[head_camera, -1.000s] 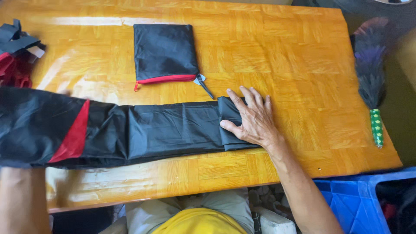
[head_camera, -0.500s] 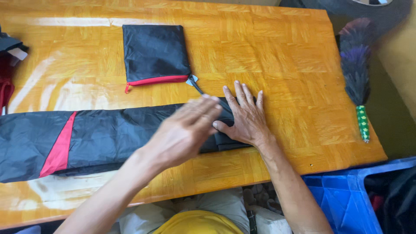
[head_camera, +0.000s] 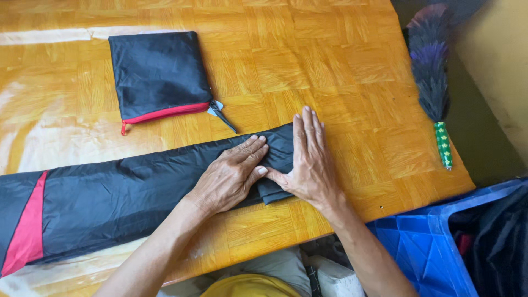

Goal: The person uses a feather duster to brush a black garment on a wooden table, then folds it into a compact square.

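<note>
- Left hand (head_camera: 234, 173) at frame centre, flat, palm down, fingers together, pressing on the right end of the long folded black garment (head_camera: 137, 201).
- Right hand (head_camera: 308, 159) just right of it, flat and open, fingers together and pointing toward the top of the frame, thumb tip touching the left fingertips, resting across the garment's folded end.
- Garment stretched from the left edge to frame centre across the lower half of the wooden table (head_camera: 341, 66); red stripe (head_camera: 27, 225) near its left end.
- Square black pouch (head_camera: 158, 71) with a red zipper edge at upper left, apart from the garment, zipper pull lying at its lower right corner.
- Feather duster (head_camera: 432, 77) with a green handle at the table's right edge, upper right.
- Blue crate (head_camera: 418, 242) at lower right, below the table edge.
</note>
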